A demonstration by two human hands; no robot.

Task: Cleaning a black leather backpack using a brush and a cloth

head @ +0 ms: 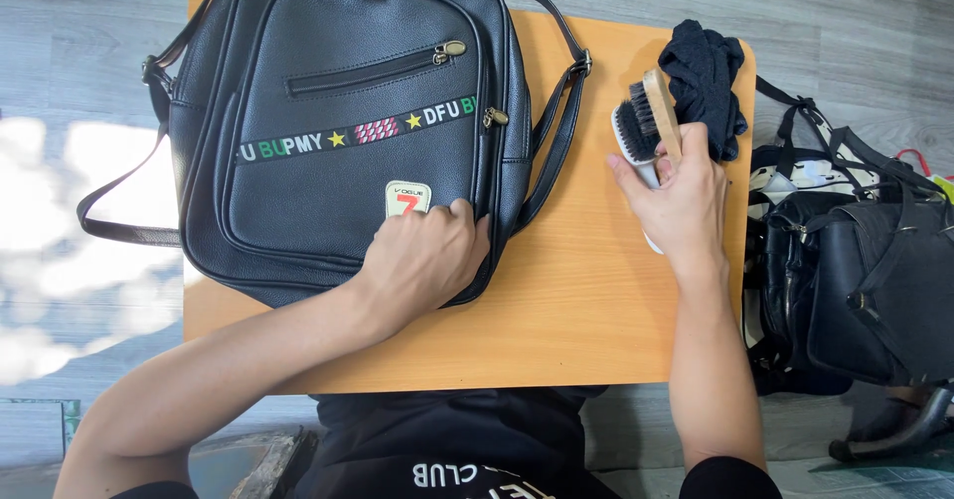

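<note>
**One hand flat on the backpack, the other gripping a brush**

The left hand (422,255) reaches in from the lower left, forearm slanting up across the table (576,310), and lies palm down on the lower front of the black backpack (338,131). Its fingers are curled and held close together, the tips pressing the leather just right of a small square patch (407,198). The backpack lies flat on its back with its long axis running away from the person, top handle at the far edge and bottom under the palm; the striped band (358,131) and front zipper lie beyond the fingertips.

The right hand (681,196) comes up from the lower right with the forearm nearly straight. Its fingers are wrapped around a wooden brush (648,121), thumb on the left side and the other fingers over the wooden back. The brush sticks out beyond the fingertips, long axis pointing away and slightly left, dark bristles facing left toward the backpack. It seems lifted a little off the table, though that is hard to judge from above.

A dark cloth (706,82) lies bunched just beyond the right fingers, beside the brush. Another black bag (855,270) sits off the table to the right.
</note>
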